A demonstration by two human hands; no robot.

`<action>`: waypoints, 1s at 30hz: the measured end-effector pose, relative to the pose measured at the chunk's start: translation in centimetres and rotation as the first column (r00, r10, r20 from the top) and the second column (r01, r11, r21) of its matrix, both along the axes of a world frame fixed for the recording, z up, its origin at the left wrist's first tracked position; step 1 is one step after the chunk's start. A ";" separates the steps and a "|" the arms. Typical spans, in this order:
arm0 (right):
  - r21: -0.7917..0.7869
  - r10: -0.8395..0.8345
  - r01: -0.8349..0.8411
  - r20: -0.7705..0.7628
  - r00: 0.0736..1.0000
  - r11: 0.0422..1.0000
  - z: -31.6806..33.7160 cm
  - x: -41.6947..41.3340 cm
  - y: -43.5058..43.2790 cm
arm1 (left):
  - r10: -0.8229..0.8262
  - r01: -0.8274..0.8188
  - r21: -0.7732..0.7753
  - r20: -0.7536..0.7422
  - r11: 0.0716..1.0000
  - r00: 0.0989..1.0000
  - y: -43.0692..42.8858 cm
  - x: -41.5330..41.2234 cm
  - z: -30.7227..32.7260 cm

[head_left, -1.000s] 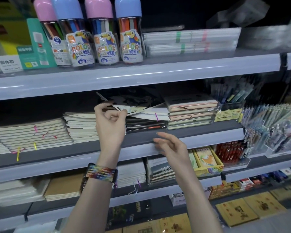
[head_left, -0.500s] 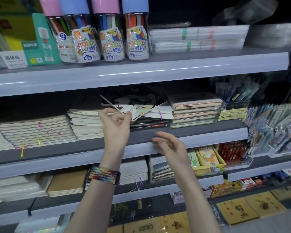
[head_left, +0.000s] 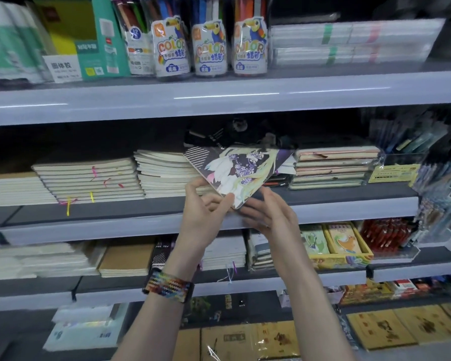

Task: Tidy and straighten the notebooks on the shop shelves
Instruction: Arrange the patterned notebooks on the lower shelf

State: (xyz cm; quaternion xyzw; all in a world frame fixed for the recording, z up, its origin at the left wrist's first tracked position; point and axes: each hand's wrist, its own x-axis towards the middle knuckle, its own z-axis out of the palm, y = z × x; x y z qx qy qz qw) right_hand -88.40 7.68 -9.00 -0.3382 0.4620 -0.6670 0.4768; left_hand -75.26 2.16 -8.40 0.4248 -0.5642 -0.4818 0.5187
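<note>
- A shop worker's left hand [head_left: 203, 217] pinches the lower edge of an illustrated notebook [head_left: 238, 169], thumb on the cover and fingers curled beneath. The book is held tilted and cornerwise just above the front lip of the middle shelf [head_left: 89, 227].
- The right hand [head_left: 268, 214] meets the same low corner with fingers nearly straight, steadying rather than clasping. Whether its thumb bears on the cover cannot be told.
- The notebook looks thin, light and glossy, and the cover is probably slick (a shrink-wrap sheen seems likely). It should flex if held by one corner, so a hold along the spine or with both hands on opposite edges would keep it flat as it is squared up.
- On the middle shelf, directly behind the raised book, lies a loose dark pile [head_left: 219, 134] of similar covers, skewed and overlapping. This is probably where the book belongs.
- Left of that pile on the same shelf sit two cream notebook stacks [head_left: 89, 178], their edges fanned and ribbon markers trailing out. To the right is a wrapped stack [head_left: 333, 166], tidier than the rest.
- The shelf board is smooth and dark with a pale raised lip, so books should slide easily on it. The gap up to the shelf above looks low, and a tilted book may have to go in flat.
- Above the middle shelf stand crayon tubs [head_left: 211, 40]; below it lie more notebooks, among them a kraft-brown stack [head_left: 126, 259].
- A woven wristband [head_left: 168, 289] circles the left wrist.
</note>
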 end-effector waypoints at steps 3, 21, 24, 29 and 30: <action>-0.033 -0.011 0.013 0.062 0.998 0.999 0.1 0.3 -0.1 | -0.079 0.077 0.049 0.027 0.996 0.997 0.6 0.4 -0.7; 0.056 -0.133 0.127 0.110 0.985 0.990 -1.9 0.1 -0.5 | 0.052 -0.053 0.033 0.024 0.998 0.998 0.9 2.1 -0.4; 0.057 -0.127 0.122 0.094 0.987 0.991 -2.1 0.2 -0.4 | 0.059 -0.060 0.029 0.032 0.998 0.998 0.8 2.6 -0.4; 0.052 -0.117 0.112 0.101 0.988 0.992 -2.4 0.6 -0.3 | 0.049 -0.049 0.061 0.000 0.997 0.999 0.7 3.3 -0.5; 0.041 -0.108 0.104 0.099 0.989 0.994 -2.5 0.7 -0.2 | 0.040 -0.039 0.079 -0.016 0.996 0.999 0.8 3.3 -0.5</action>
